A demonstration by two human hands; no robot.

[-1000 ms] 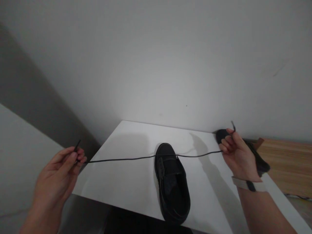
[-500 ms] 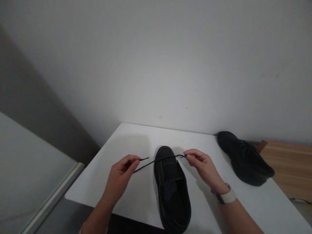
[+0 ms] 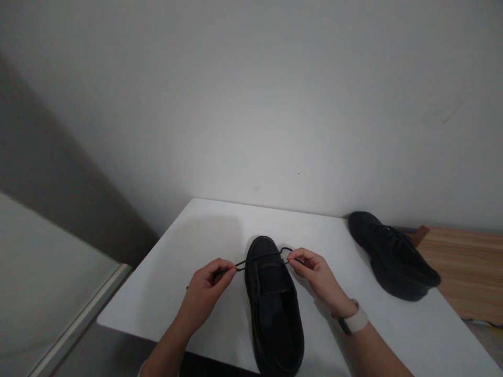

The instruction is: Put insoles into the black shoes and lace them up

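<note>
A black shoe [image 3: 277, 319] lies upright on the white table, its toe pointing away from me. Across its front runs a thin black shoelace [image 3: 265, 255], which spans from one side to the other. My left hand [image 3: 208, 288], left of the shoe, pinches the lace between thumb and fingertips close to the shoe's edge. On the other side my right hand [image 3: 314, 272] pinches the lace near the eyelets, and a small loop of it arches above the fingertips. Whether the lace passes through an eyelet there is too small to tell.
A second black shoe [image 3: 393, 256], with laces in it, stands at the table's right edge by the wall. Beyond it is a wood-grain panel [image 3: 459, 267]. The white table [image 3: 188, 235] meets a pale wall [image 3: 251, 131] at the back.
My left hand has moved right, closer to the shoe, and lower. My right hand has shifted left toward the shoe's side. Both still hold the lace.
</note>
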